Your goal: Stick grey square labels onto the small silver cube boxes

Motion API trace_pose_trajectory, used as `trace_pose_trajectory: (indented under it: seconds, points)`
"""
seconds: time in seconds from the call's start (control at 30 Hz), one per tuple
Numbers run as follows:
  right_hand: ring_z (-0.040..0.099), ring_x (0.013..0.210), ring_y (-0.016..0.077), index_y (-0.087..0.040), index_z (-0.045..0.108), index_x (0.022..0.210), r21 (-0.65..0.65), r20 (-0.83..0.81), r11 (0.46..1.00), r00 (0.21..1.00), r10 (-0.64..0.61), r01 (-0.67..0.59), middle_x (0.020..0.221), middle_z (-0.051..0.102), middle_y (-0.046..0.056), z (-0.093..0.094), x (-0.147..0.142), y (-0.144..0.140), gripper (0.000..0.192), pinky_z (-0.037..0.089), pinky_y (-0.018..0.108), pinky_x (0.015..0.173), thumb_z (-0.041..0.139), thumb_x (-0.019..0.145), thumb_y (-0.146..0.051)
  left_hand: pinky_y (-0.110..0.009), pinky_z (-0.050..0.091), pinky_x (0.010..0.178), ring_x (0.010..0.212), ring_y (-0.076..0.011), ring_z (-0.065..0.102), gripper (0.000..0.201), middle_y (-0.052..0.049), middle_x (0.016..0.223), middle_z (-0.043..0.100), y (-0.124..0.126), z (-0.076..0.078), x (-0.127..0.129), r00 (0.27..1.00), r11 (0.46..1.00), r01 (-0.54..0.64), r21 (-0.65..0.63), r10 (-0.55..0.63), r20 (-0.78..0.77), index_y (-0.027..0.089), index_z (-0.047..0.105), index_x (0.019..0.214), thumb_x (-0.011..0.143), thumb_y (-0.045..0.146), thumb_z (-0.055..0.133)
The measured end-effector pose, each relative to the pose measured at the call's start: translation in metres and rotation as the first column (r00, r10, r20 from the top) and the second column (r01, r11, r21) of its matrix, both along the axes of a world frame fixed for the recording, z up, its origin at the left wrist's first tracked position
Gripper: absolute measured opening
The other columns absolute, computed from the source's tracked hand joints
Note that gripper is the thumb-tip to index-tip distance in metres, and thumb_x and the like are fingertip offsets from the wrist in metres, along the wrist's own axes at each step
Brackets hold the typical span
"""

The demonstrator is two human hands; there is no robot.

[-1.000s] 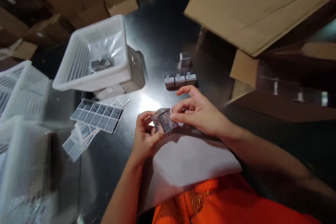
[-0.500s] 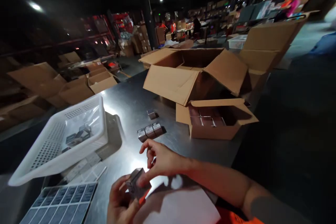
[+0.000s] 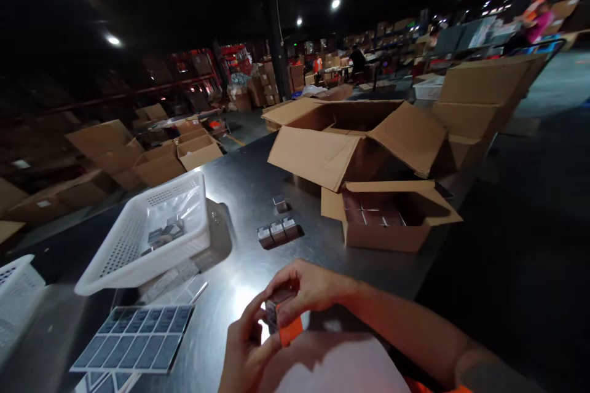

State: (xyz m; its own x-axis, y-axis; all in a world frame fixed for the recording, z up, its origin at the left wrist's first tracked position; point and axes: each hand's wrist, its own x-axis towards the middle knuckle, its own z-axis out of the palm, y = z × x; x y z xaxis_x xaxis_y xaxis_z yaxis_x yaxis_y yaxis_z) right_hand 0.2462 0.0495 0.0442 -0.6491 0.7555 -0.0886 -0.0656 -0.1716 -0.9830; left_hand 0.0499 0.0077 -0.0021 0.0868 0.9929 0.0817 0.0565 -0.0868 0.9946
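While a dim warehouse stretches behind, a small box (image 3: 282, 318) is gripped between two bare hands low over a steel table (image 3: 249, 184). The left hand (image 3: 244, 350) is closed around the box from 7 o'clock, thumb and fingers pressed to its near side. The right hand (image 3: 308, 287) is curled over the top from 1 o'clock, fingertips clamped on the box's upper edge, where an orange face shows. A white sheet (image 3: 336, 365) is spread just beneath the hands. At 9 o'clock of the box a sheet of dark labels (image 3: 133, 338) is laid flat, and at 10 o'clock a white basket (image 3: 138, 245) is seen with small packs inside. At 12 o'clock a row of three little boxes (image 3: 278, 233) is lined up, a single one (image 3: 280, 203) just beyond. At 1 o'clock an open carton (image 3: 391, 215) is set beside a larger carton (image 3: 350, 141) with its flaps spread.
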Motion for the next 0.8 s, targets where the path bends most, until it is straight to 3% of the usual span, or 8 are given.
trace_pose_trajectory:
  seconds: [0.13, 0.2, 0.27, 0.33, 0.4, 0.47, 0.6, 0.8]
  points:
    - [0.049, 0.068, 0.0093, -0.016, 0.077, 0.095, 0.082, 0.048, 0.958, 0.960, -0.278, 0.273, 0.071, 0.056, -0.004, -0.001, 0.028, -0.026, 0.056, 0.042, 0.022, 0.063, 0.098, 0.051, -0.044, -0.023, 0.031, 0.046, 0.044, -0.0107, 0.041, 0.076, 0.002, 0.067, 0.071, 0.000, -0.004, -0.005, 0.984, 0.992, 0.126, -0.026, -0.128, -0.123, 0.035, 0.070, 0.128, 0.056, 0.045, 0.092]
    - [0.051, 0.069, 0.0105, -0.017, 0.077, 0.099, 0.171, 0.019, 0.853, 0.864, -0.504, 0.493, 0.074, 0.057, -0.003, 0.006, 0.054, -0.040, 0.063, 0.046, 0.023, 0.064, 0.099, 0.048, -0.045, -0.023, 0.026, 0.045, 0.043, -0.0084, 0.033, 0.081, 0.002, 0.070, 0.071, 0.000, -0.004, -0.010, 0.968, 0.992, 0.128, -0.019, -0.130, -0.217, 0.032, 0.063, 0.136, 0.062, 0.052, 0.088]
    - [0.060, 0.078, 0.0151, -0.019, 0.076, 0.107, 0.337, -0.031, 0.623, 0.670, -0.742, 0.706, 0.088, 0.065, 0.002, 0.015, 0.088, -0.053, 0.066, 0.054, 0.027, 0.070, 0.097, 0.051, -0.047, -0.023, 0.028, 0.046, 0.045, -0.0081, 0.034, 0.074, 0.002, 0.071, 0.071, 0.002, -0.003, -0.016, 0.950, 0.992, 0.123, 0.005, -0.116, -0.291, 0.029, 0.063, 0.136, 0.070, 0.058, 0.082]
    - [0.065, 0.088, 0.0200, -0.021, 0.075, 0.110, 0.581, -0.073, 0.277, 0.388, -0.919, 0.765, 0.103, 0.068, 0.006, 0.023, 0.126, -0.065, 0.059, 0.059, 0.032, 0.076, 0.094, 0.060, -0.047, -0.023, 0.031, 0.047, 0.046, -0.0085, 0.038, 0.066, 0.002, 0.072, 0.071, 0.004, -0.002, -0.020, 0.930, 0.992, 0.124, 0.021, -0.109, -0.352, 0.028, 0.067, 0.130, 0.074, 0.062, 0.077]
    - [0.066, 0.093, 0.0228, -0.022, 0.076, 0.111, 0.792, -0.128, -0.035, 0.110, -0.986, 0.610, 0.110, 0.067, 0.008, 0.027, 0.164, -0.071, 0.049, 0.062, 0.036, 0.078, 0.089, 0.070, -0.044, -0.023, 0.034, 0.048, 0.048, -0.0098, 0.045, 0.061, 0.001, 0.073, 0.071, 0.005, -0.002, -0.023, 0.913, 0.992, 0.126, 0.025, -0.106, -0.393, 0.028, 0.071, 0.123, 0.076, 0.067, 0.074]
    - [0.067, 0.096, 0.0245, -0.022, 0.075, 0.112, 0.898, -0.164, -0.162, -0.032, -0.986, 0.408, 0.110, 0.067, 0.009, 0.026, 0.196, -0.071, 0.041, 0.063, 0.039, 0.082, 0.085, 0.076, -0.040, -0.023, 0.036, 0.048, 0.050, -0.0114, 0.051, 0.060, 0.001, 0.073, 0.072, 0.005, -0.002, -0.023, 0.905, 0.992, 0.124, 0.029, -0.101, -0.413, 0.027, 0.074, 0.118, 0.076, 0.070, 0.071]
    - [0.068, 0.096, 0.0255, -0.021, 0.073, 0.111, 0.976, -0.061, -0.074, -0.073, -0.995, 0.205, 0.107, 0.068, 0.008, 0.016, 0.232, -0.054, 0.036, 0.060, 0.042, 0.090, 0.083, 0.077, -0.030, -0.024, 0.035, 0.047, 0.049, -0.0115, 0.051, 0.059, 0.000, 0.071, 0.071, 0.002, -0.004, -0.016, 0.891, 0.992, 0.127, 0.021, -0.105, -0.442, 0.027, 0.076, 0.114, 0.078, 0.073, 0.067]
    - [0.069, 0.106, 0.0295, -0.018, 0.068, 0.122, 0.888, 0.412, 0.398, -0.016, -0.911, 0.230, 0.116, 0.073, 0.013, 0.014, 0.239, -0.024, 0.044, 0.055, 0.039, 0.093, 0.073, 0.087, -0.044, -0.026, 0.037, 0.048, 0.047, -0.0129, 0.048, 0.056, -0.001, 0.068, 0.071, 0.002, -0.004, -0.009, 0.880, 0.988, 0.153, -0.002, -0.137, -0.456, 0.024, 0.076, 0.111, 0.083, 0.070, 0.061]
